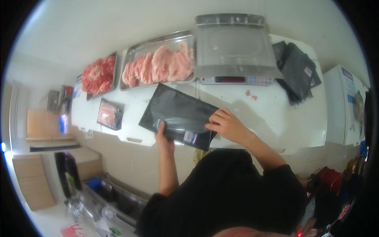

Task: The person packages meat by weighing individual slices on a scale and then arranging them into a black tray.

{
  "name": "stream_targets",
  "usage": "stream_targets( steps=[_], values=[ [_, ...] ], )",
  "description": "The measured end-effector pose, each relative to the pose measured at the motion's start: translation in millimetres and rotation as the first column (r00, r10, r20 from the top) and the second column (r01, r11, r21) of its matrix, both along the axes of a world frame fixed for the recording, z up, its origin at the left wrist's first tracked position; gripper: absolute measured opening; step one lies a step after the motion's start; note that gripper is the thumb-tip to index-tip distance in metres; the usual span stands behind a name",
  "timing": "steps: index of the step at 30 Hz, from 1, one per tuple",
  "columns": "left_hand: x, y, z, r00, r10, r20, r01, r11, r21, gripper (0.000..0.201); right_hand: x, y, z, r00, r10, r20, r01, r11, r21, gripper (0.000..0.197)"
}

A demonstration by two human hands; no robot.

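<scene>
A flat black plastic bag (173, 108) with a small white label lies tilted between my hands over the near part of the white table. My left hand (164, 139) holds its near edge, thumb on top and the other fingers hidden underneath. At the bag's right end, my right hand (229, 125) pinches the edge with bent fingers. To the left lies a small clear-fronted pack (109, 114) with pink meat inside. Beyond the bag, pale pink meat slices (160, 63) overlap in a metal tray (128, 55).
Behind my right hand stands a weighing scale (237, 43) with a wide metal pan. Several black bags (298, 71) are piled at the right, and red meat (98, 75) fills another tray at the far left. Small meat scraps (250, 94) dot the white table (276, 126).
</scene>
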State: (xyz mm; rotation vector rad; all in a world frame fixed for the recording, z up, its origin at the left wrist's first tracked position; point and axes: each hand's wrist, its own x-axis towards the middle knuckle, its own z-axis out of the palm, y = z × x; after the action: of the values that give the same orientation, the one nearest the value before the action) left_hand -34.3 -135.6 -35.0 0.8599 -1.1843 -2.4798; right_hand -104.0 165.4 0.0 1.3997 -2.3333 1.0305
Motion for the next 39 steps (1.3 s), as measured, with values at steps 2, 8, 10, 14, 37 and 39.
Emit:
stream_targets(
  steps=[2,8,10,14,37,39],
  values=[
    [10,-33,-10,0.995,0.096,0.028,-0.094,0.993,-0.070,0.039,-17,-30,-12,1.000,0.016,-0.022,-0.016,0.999,-0.029,0.020],
    [16,-143,-73,0.977,0.066,0.205,0.115,0.645,-0.755,0.071,-45,-98,-72,0.987,-0.027,0.156,-0.026,0.943,0.332,0.025],
    [4,-159,-54,0.974,0.068,0.215,0.132,0.598,-0.791,0.073,-48,-105,-69,0.948,-0.110,0.297,-0.009,0.928,0.371,0.029],
    [2,-222,-76,0.984,0.125,0.123,0.073,0.349,-0.934,0.063,-99,-150,-30,0.917,-0.271,0.292,0.186,0.940,0.287,0.030],
    [1,-250,-95,0.995,-0.051,-0.084,-0.067,0.280,-0.958,0.008,-332,-239,-49,0.484,-0.875,0.023,0.764,0.435,0.477,0.031],
    [2,-251,-94,0.995,-0.049,-0.090,-0.074,0.262,-0.962,0.009,-338,-247,-57,0.504,-0.863,0.034,0.752,0.457,0.474,0.034]
  ],
)
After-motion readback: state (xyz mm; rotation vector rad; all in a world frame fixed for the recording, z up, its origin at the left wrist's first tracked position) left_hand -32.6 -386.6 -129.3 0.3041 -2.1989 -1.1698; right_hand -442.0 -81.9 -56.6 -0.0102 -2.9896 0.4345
